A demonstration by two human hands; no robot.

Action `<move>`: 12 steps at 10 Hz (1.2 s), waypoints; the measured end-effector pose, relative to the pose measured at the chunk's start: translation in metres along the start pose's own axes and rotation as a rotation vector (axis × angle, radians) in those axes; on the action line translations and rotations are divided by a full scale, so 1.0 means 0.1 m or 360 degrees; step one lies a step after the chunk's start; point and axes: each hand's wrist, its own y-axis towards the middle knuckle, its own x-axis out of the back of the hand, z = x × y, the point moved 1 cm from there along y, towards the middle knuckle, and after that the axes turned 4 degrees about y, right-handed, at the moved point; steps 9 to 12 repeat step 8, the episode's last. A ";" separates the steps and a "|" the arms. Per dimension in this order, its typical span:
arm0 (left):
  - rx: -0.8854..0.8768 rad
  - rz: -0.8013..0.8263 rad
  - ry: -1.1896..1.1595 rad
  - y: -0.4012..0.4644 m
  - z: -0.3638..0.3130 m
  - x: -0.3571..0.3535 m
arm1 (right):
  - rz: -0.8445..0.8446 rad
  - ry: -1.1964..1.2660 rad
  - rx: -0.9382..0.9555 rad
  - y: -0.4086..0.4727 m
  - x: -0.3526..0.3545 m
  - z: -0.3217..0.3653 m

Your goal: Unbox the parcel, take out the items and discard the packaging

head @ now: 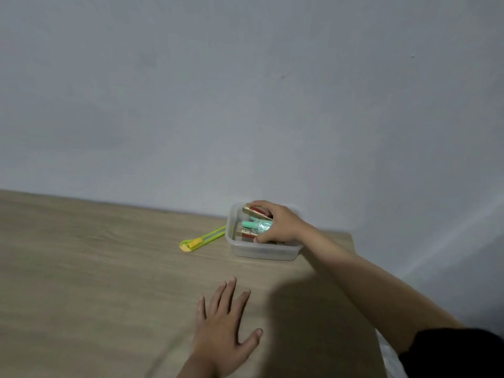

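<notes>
A clear plastic tub [261, 252] stands near the far right corner of the wooden table [81, 268]. Inside it lie a mint-green wrapped item [256, 225] and red-and-gold flat boxes [255, 210]. My right hand [281, 223] reaches into the tub, its fingers curled around these items. My left hand [223, 328] rests flat on the table near the front, fingers spread, holding nothing. No parcel box or packaging is in view.
A green and yellow utility knife [200, 240] lies on the table just left of the tub. A plain grey wall [245, 91] rises behind the table. The table's right edge runs close to the tub.
</notes>
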 end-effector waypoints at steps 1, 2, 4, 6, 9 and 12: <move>-0.0010 0.0006 0.0048 0.02 -0.01 0.02 | 0.0055 -0.0121 -0.0025 0.07 -0.11 -0.16; -0.0006 -0.0008 0.0064 0.01 0.01 0.02 | 0.0128 -0.0271 -0.0059 0.15 -0.16 -0.21; -0.0007 -0.0022 0.0034 0.01 0.01 0.01 | 0.0211 -0.0437 -0.0085 0.18 -0.16 -0.18; 0.0009 -0.0019 0.0005 0.02 0.02 -0.02 | 0.0174 -0.0388 -0.0184 0.17 -0.09 -0.19; 0.0017 -0.0046 -0.0072 0.02 0.01 -0.02 | -0.0136 -0.0219 -0.0123 -0.02 0.07 -0.01; 0.0017 -0.0046 -0.0072 0.02 0.01 -0.02 | -0.0136 -0.0219 -0.0123 -0.02 0.07 -0.01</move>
